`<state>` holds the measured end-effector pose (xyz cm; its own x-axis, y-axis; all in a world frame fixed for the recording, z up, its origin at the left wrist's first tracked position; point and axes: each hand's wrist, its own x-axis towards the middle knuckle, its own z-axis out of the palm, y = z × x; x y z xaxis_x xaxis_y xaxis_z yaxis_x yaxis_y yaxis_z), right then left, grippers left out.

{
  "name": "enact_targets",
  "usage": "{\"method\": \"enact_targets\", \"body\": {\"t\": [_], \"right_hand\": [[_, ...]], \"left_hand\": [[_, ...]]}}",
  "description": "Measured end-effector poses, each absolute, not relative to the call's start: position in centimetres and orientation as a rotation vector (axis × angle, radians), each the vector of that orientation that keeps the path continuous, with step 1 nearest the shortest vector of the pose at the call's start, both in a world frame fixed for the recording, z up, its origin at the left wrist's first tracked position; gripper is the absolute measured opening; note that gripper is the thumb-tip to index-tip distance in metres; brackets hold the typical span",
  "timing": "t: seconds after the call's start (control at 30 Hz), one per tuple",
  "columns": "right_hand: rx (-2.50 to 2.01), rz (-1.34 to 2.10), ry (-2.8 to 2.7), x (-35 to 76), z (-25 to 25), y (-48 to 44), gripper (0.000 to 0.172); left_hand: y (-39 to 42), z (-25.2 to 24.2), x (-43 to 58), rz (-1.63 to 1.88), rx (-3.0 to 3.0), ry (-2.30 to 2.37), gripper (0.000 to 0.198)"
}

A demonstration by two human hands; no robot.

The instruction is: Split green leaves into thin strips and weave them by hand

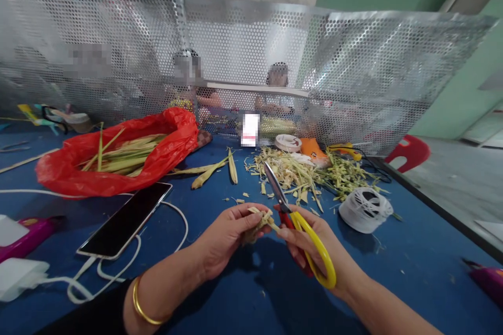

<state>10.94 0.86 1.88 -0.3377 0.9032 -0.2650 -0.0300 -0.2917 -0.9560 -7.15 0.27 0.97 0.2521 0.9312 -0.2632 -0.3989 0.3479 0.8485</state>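
Between the fingers of my left hand (223, 235) is a small bundle of dried leaf strips (257, 222), pale straw in colour and partly hidden by the fingers. My right hand (314, 241) holds a pair of scissors (318, 256) with yellow and red handles, its blades pointing up and away. The right thumb and fingertips also touch a strip end that sticks out of the bundle. Beyond the hands lie a heap of cut leaf scraps (288, 175) and some loose leaf pieces (212, 172).
A red plastic bag (118, 186) of long leaves stands at left, with a phone (126, 222) and white cables before it. At right are a ball of white cord (365, 210), a tape roll (288, 143) and an orange packet (313, 149). A perforated metal screen (243, 26) closes off the back; people sit behind it.
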Motion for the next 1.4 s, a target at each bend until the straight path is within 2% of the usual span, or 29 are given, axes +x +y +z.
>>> {"method": "enact_targets", "body": {"t": [0.33,0.63,0.83,0.97,1.1,1.3,1.4], "right_hand": [[-1.171,1.542,-1.32,11.0,1.1,1.2,0.053],[-1.176,1.419,-1.456,11.0,0.7,1.6,0.057],[-1.198,1.328,-1.672,12.3,0.9,2.2,0.052],[-1.127,1.336,-1.832,13.5,1.1,2.4,0.055],[-1.085,1.368,-1.933,13.9,1.1,2.4,0.05],[-1.054,1.439,-1.975,13.3,1.1,2.0,0.045],[-1.079,1.458,-1.957,12.9,1.3,1.9,0.037]], "left_hand": [[-0.6,0.9,-6.2,0.977,0.913,1.089,0.023],[0.0,1.3,-6.6,1.165,0.862,1.171,0.024],[1.1,2.3,-8.2,1.356,0.819,1.146,0.024],[1.7,2.8,-9.3,1.5,0.78,1.112,0.024],[2.0,3.1,-10.0,1.604,0.738,1.093,0.025],[1.7,2.8,-9.5,1.527,0.829,1.061,0.021],[1.6,2.4,-9.3,1.467,0.851,1.075,0.022]]}}
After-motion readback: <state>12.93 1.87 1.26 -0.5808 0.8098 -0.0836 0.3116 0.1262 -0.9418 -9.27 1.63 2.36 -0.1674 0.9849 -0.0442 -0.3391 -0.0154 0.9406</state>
